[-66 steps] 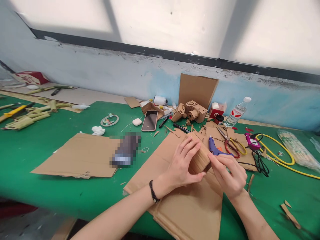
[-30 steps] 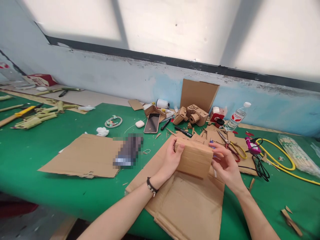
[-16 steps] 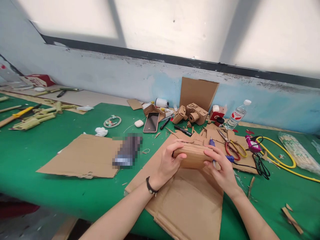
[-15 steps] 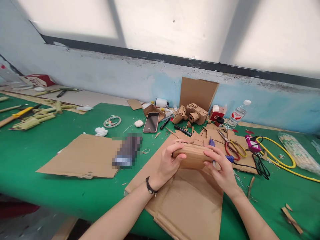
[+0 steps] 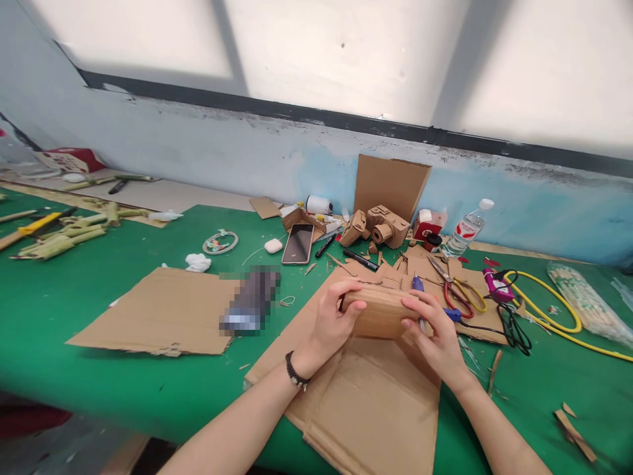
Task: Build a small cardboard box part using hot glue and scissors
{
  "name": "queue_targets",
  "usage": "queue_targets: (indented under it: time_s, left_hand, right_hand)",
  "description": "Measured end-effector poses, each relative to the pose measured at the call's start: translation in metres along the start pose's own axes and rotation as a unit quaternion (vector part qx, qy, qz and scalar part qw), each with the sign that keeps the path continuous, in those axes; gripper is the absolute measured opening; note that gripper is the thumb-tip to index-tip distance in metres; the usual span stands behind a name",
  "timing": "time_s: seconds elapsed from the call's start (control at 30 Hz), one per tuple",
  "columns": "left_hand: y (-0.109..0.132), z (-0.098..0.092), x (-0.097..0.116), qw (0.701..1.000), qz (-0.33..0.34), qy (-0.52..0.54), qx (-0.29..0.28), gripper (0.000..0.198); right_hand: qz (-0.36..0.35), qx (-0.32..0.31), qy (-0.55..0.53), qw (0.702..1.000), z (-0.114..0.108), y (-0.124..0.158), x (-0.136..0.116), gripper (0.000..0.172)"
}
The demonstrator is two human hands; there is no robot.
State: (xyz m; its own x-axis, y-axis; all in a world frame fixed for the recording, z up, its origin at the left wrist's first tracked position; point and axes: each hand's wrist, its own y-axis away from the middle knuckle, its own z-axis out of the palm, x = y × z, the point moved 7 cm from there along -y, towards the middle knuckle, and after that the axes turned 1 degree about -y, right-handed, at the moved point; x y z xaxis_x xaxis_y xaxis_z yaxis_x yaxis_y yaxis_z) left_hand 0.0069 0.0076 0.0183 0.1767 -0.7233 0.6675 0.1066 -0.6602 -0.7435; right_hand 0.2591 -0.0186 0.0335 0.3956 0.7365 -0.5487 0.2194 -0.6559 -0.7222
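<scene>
Between my two hands is a small cardboard box-like piece with a banded, striped face turned toward me. My left hand grips its left end, thumb on the near face and fingers over the top. At the right end my right hand pinches it with thumb and fingers. The piece is held above a large cardboard sheet that lies creased on the green table. Behind my right hand, a blue-handled tool is partly hidden. The far side of the piece cannot be seen.
Scissors with red and yellow handles lie on cardboard scraps at right, near a purple power adapter and yellow cable. Behind stand a cardboard camera model and a water bottle. A phone and cardboard sheet lie leftward.
The piece has tilted slightly, so its striped near face shows a little differently. Both hands keep their hold, and the whole view has shifted very slightly.
</scene>
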Motion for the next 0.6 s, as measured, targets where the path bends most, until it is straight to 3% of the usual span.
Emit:
queue_targets:
  time_s: [0.1, 0.17, 0.33, 0.6]
  left_hand:
    - [-0.002, 0.003, -0.003, 0.995, -0.093, 0.018, -0.025, 0.061]
    - [-0.005, 0.008, -0.001, 0.989, -0.122, 0.057, -0.057, 0.060]
    - [-0.008, 0.012, 0.000, 0.980, -0.139, 0.127, -0.063, 0.051]
    - [-0.005, 0.011, -0.001, 0.982, -0.141, 0.117, -0.047, 0.048]
  right_hand:
    - [0.019, -0.001, -0.001, 1.000, -0.001, 0.001, 0.004, 0.032]
    - [0.029, -0.002, -0.005, 1.000, -0.002, 0.002, 0.006, 0.030]
    - [0.034, 0.001, -0.013, 0.999, -0.001, 0.002, 0.009, 0.032]
    - [0.023, 0.002, -0.017, 1.000, 0.002, 0.002, 0.008, 0.031]
